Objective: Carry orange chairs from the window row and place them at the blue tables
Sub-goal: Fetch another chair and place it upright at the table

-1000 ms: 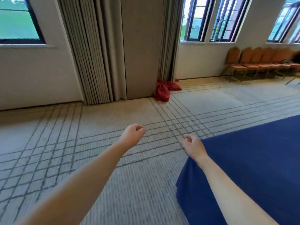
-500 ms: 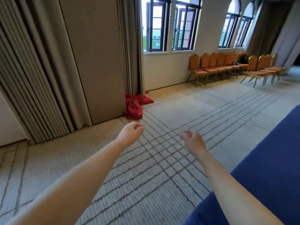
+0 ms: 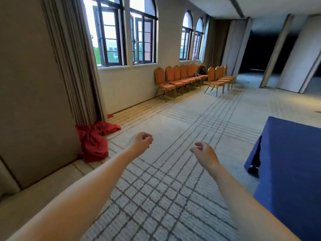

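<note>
Both my arms are stretched out in front of me over the carpet [image 3: 173,117]. My left hand [image 3: 141,143] and right hand [image 3: 203,152] are apart and empty, the fingers loosely curled and touching nothing.

The orange chairs [image 3: 175,79] are far ahead, lined up side by side against the wall under the arched windows [image 3: 121,32]. They have gold frames and their seats face into the room. A second short group of chairs [image 3: 219,78] stands just past them, out from the wall and turned at an angle. A dark bag [image 3: 202,70] sits on a chair near the far end of the wall row; I can't make out any detail on it.

The blue table [image 3: 293,153] is at my right, close by. Its cloth hangs down to the floor, and the near corner shows a dark gap in the drape. It is well apart from the chairs, with no chair beside it in view.

On my left there is a plain wall panel [image 3: 31,101] with a grey curtain [image 3: 74,66] next to it. A red cloth [image 3: 93,141] lies bunched on the floor at the curtain's foot, touching the panel's corner. Tall white partitions [image 3: 295,54] stand at the far right, with a dark opening between them.
</note>
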The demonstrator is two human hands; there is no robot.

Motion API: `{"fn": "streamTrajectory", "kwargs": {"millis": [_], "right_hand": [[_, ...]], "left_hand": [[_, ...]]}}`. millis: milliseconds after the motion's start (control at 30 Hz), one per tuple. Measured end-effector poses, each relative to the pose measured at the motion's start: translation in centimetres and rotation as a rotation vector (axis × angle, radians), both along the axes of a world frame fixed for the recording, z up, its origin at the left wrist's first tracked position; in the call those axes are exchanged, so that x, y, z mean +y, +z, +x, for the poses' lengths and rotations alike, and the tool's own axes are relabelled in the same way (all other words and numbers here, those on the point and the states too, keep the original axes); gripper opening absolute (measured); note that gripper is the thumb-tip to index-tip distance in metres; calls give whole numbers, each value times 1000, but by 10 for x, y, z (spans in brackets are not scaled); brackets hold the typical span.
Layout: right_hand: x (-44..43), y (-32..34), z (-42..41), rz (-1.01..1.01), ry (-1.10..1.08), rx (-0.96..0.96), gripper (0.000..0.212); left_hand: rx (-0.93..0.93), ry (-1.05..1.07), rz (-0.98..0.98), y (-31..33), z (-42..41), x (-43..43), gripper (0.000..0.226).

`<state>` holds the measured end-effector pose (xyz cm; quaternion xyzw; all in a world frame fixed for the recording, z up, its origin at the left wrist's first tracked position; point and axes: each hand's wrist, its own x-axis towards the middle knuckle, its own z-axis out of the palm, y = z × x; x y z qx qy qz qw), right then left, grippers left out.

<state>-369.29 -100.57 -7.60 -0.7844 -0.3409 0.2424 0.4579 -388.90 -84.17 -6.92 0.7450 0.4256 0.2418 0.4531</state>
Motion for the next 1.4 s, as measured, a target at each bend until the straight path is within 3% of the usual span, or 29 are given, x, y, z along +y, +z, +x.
{"fn": "streamTrajectory", "kwargs": {"millis": [400,1000,1400], "right_hand": [[201,-12,195,-97,-270,49,49],[522,5,590,-108,-338,-11,49],[746,21,868,-39,-439,-63,39]], "left_hand": [[35,-286,-80,-15,245,236,23],[5,-249,-127,-8,641,562,16],[-64,-354,-68,24,940,806,17]]}}
